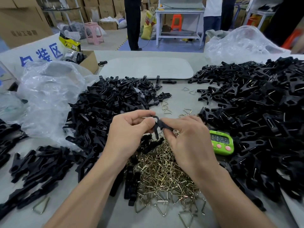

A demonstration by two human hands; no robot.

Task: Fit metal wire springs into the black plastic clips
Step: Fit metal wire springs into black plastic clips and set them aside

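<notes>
While left hand (130,129) and right hand (185,137) pinch 1 black clip (158,124), perhaps springless, piles (255,104) flanking, table (177,99) gap beyond.

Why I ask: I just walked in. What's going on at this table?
A person is working on clips. The left hand and right hand both pinch one black clip above a heap of wire springs. A left pile and a right pile of clips flank them; the right pile shows wires fitted.
</notes>
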